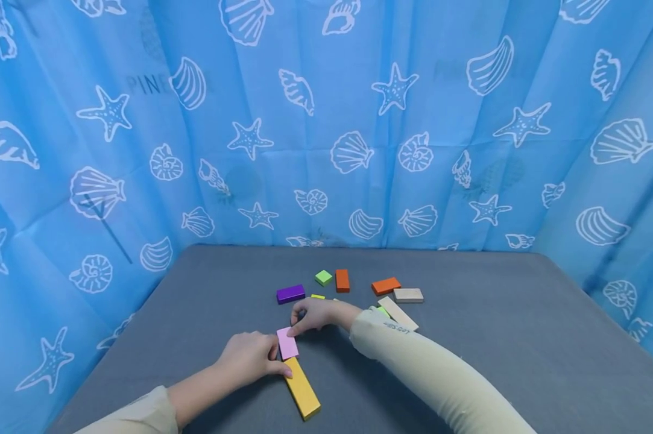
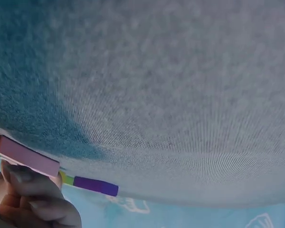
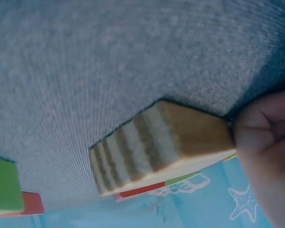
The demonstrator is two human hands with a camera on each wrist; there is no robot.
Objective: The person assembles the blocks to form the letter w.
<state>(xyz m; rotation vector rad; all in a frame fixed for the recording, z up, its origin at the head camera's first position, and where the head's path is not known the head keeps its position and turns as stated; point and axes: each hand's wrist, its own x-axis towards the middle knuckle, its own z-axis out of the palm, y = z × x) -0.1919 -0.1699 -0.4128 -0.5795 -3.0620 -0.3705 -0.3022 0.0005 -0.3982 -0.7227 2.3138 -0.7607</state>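
Note:
A pink block (image 1: 288, 343) lies end to end with a long yellow block (image 1: 303, 389) on the grey tabletop. My left hand (image 1: 252, 358) is at their left side, thumb touching the yellow block's far end and bent fingers against the pink one. In the left wrist view, fingers (image 2: 38, 194) overlap the pink block (image 2: 28, 156). My right hand (image 1: 315, 314) pinches the pink block's far end between thumb and finger. A pale wooden block (image 3: 137, 145) with a striped side shows beside the hand in the right wrist view; in the head view it is mostly hidden.
Beyond the hands lie a purple block (image 1: 290, 294), a small green block (image 1: 323, 277) and two orange blocks, one upright in view (image 1: 342, 281). Pale wooden blocks (image 1: 408, 295) lie to the right, near the right sleeve. A blue shell-patterned curtain (image 1: 326, 120) surrounds the table's back and sides.

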